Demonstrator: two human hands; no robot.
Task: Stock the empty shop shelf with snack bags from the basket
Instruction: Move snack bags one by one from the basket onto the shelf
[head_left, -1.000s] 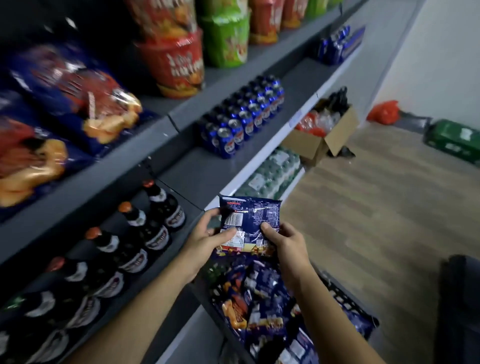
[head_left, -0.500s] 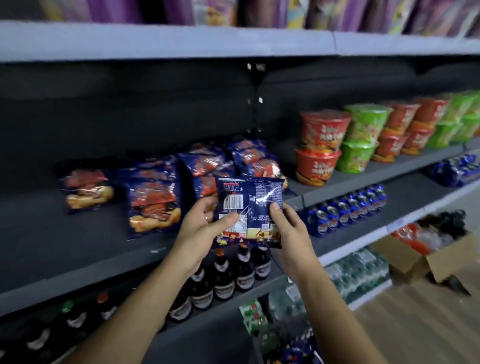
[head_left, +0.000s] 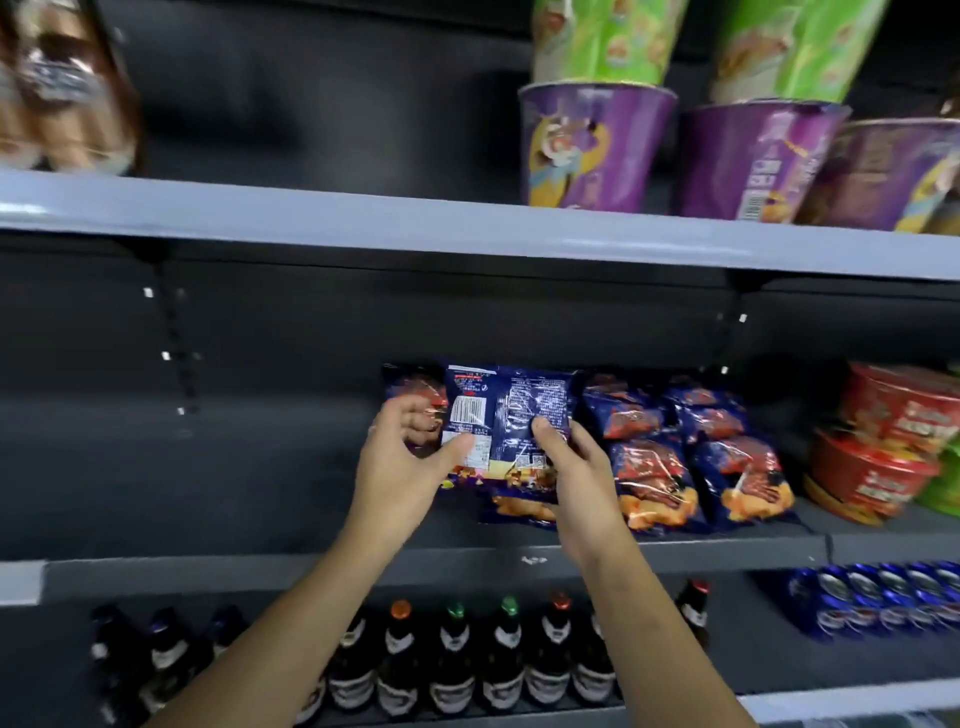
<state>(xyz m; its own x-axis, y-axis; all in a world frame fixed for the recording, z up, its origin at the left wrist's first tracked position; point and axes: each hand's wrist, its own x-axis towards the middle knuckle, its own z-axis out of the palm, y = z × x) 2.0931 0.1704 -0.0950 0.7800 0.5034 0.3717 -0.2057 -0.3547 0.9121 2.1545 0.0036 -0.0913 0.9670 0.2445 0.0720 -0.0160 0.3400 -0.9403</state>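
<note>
I hold a dark blue snack bag (head_left: 511, 415) upright over the grey middle shelf (head_left: 260, 564), its printed back and barcode facing me. My left hand (head_left: 410, 462) grips its left edge, thumb across the lower front. My right hand (head_left: 571, 467) grips its right side, thumb on the film. Several matching blue snack bags (head_left: 691, 457) stand on the shelf just to the right, and another bag (head_left: 410, 387) shows behind my left fingers. The basket is out of view.
Red noodle bowls (head_left: 883, 447) stack at the shelf's right end. Purple tubs (head_left: 592, 150) and green tubs sit on the shelf above. Dark bottles (head_left: 452, 654) and blue cans (head_left: 878, 597) line the shelf below. The middle shelf's left half holds nothing visible.
Both hands have carried the bag from over the basket up to the middle shelf, and now hold it closer to the bags standing there. My view has swung from the floor to the shelves.
</note>
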